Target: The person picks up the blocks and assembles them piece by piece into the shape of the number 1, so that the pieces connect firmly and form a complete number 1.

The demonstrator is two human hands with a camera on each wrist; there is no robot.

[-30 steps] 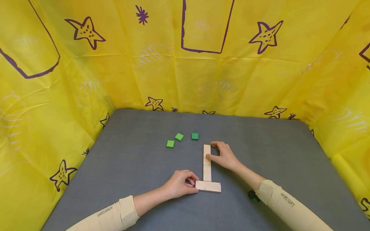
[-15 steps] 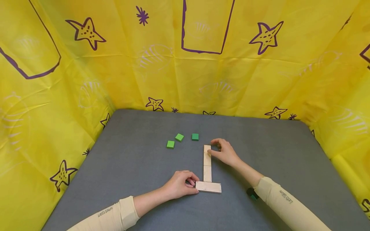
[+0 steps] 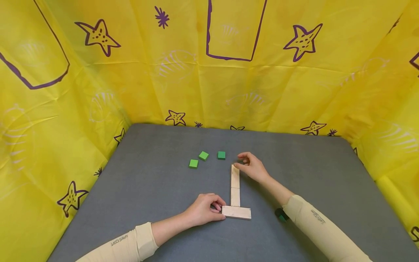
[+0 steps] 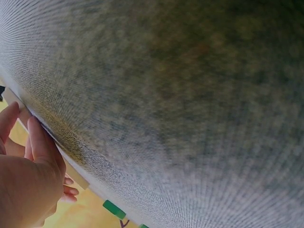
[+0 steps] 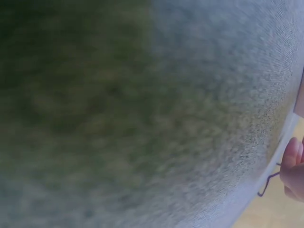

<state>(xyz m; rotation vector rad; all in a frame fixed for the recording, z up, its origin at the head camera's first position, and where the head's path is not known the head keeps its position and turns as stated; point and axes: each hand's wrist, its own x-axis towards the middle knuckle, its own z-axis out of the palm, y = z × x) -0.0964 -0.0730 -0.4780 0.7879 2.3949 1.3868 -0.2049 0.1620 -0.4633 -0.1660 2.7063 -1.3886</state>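
Observation:
Three pale wooden blocks form an upside-down T in the head view. Its crosswise block (image 3: pixel 237 212) lies nearest the person, and my left hand (image 3: pixel 206 209) pinches its left end between thumb and fingers. Two more blocks run away from it end to end, a near block (image 3: pixel 235 197) and a far block (image 3: pixel 235 177). At the far block's top end is my right hand (image 3: pixel 253 168), thumb at the corner, other fingers loosely bent and off the wood. The right wrist view catches only its fingertips (image 5: pixel 292 156), beside a bit of wood.
Two light green square blocks (image 3: pixel 193 163) and one darker green block (image 3: pixel 221 155) lie beyond the wooden ones on the grey table (image 3: pixel 147 174). Under the right sleeve sits a black and green object (image 3: pixel 281 215). Yellow patterned cloth (image 3: pixel 203 91) surrounds the table.
My right hand has slid away from the person along the far block to its top end, its thumb leaving the block's middle. The left hand and the wooden blocks stay in place.

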